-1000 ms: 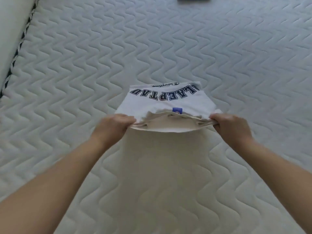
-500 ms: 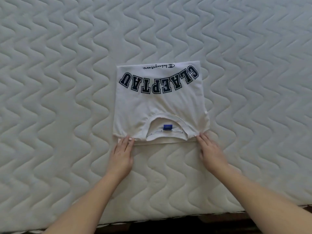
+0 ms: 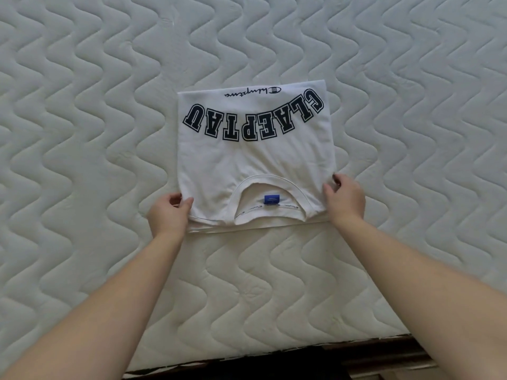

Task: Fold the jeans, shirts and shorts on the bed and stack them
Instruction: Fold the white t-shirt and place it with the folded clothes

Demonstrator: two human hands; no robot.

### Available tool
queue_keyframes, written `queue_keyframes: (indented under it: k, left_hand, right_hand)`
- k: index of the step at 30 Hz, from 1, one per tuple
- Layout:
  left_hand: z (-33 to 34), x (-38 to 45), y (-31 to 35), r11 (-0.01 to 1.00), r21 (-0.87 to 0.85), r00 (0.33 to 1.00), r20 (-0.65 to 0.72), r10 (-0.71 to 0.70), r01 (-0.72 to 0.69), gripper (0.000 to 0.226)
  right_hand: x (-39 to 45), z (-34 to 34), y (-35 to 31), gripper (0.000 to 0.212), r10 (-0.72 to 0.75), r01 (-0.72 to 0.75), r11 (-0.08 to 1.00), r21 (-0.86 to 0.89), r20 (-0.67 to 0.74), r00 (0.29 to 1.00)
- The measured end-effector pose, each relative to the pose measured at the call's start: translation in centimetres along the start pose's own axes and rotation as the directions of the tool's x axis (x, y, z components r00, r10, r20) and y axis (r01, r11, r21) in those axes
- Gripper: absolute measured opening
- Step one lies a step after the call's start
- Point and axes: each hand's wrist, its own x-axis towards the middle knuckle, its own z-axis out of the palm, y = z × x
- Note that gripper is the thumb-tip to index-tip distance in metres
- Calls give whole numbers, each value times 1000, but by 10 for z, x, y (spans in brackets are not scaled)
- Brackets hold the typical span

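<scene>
Mattress filled the frame from the left edge across, its quilted waves bare around the one garment. Left of centre, the left hand had gone from lying flat with straight fingers at the near hem half a second before to curling round the lower left corner of the shirt, thumb on top and fingers tucked beneath. The white shirt lay folded into a neat rectangle at centre frame, its dark lettering upside down and the collar with its blue label toward the lower edge. Right of centre, the right hand had likewise closed on the lower right corner. That change probably meant the folding was finished and the shirt was about to be lifted to a stack.
</scene>
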Motion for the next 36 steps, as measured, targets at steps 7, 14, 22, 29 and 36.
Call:
queue_keyframes:
  k: [7, 14, 22, 29, 36]
  left_hand:
    - [1, 0, 5, 998, 67, 1000, -10, -4, 5, 19]
    - [-7, -17, 10, 950, -313, 999, -42, -30, 15, 13]
    - [9, -7, -5, 824, -502, 960, 217, -174, 263, 27]
    - [14, -9, -2, 834, -499, 965, 222, -137, 233, 19]
    - [15, -1, -26, 926, -297, 967, 174, -188, 234, 20]
  right_hand:
    - [4, -8, -1, 25, -43, 38, 991, -126, -35, 998]
    - [-10, -9, 4, 22, 28, -10, 973, 233, -72, 997]
    - [-5, 7, 21, 26, 250, -289, 821, 493, 145, 957]
    - [-8, 12, 15, 24, 162, -285, 759, 586, 254, 953]
    - [-1, 14, 29, 40, 282, -335, 907, 256, 222, 933]
